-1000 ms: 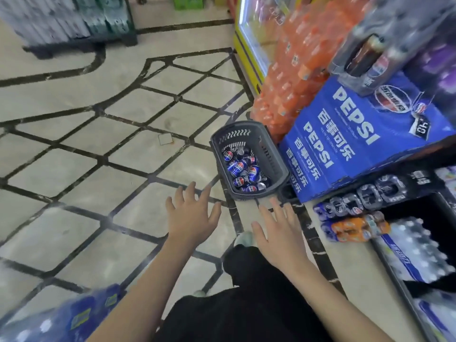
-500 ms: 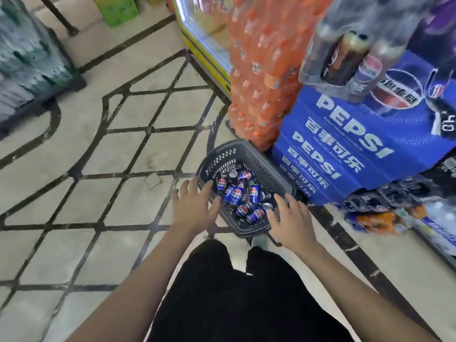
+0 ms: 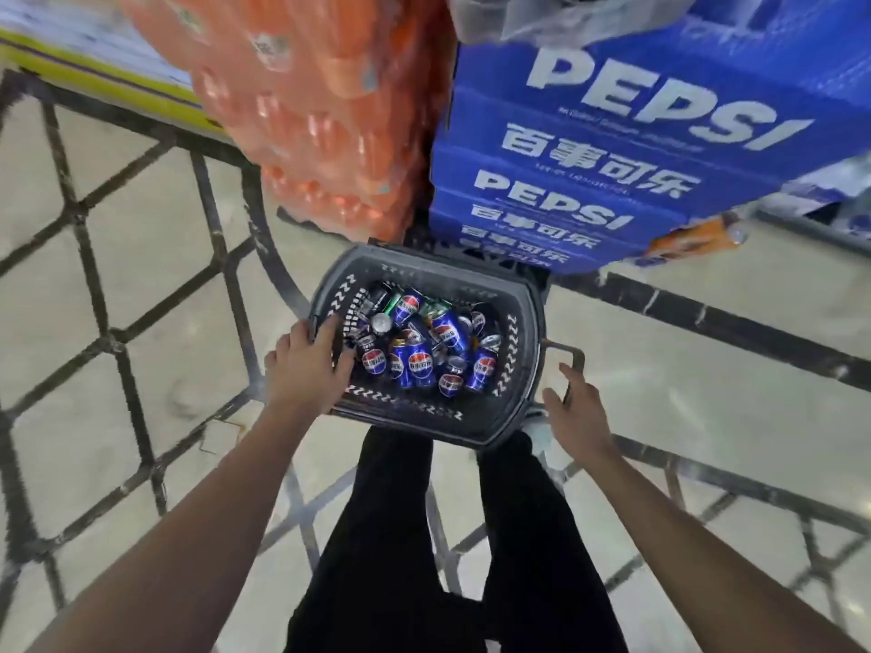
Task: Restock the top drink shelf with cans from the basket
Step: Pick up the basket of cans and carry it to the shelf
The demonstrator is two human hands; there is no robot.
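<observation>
A dark grey plastic basket [image 3: 527, 322] stands on the floor in front of my legs. Inside it lie several blue Pepsi cans [image 3: 419, 358], piled loosely on their sides. My left hand [image 3: 306, 365] rests on the basket's left rim, its fingers lying fairly straight over the edge towards the cans. My right hand [image 3: 572, 412] is just off the basket's near right corner, fingertips touching the folded-out handle [image 3: 568, 348]. Neither hand holds a can. No drink shelf is in view.
Stacked blue Pepsi cartons [image 3: 612, 148] rise right behind the basket. Shrink-wrapped packs of orange soda bottles [image 3: 320, 110] stand to their left. A yellow-edged cooler base [image 3: 94, 68] is at far left. Tiled floor [image 3: 141, 275] with dark lines spreads left and right.
I have stepped up to the basket and leaned over it. My left hand slid onto the left rim. My right hand moved out to the handle on the right.
</observation>
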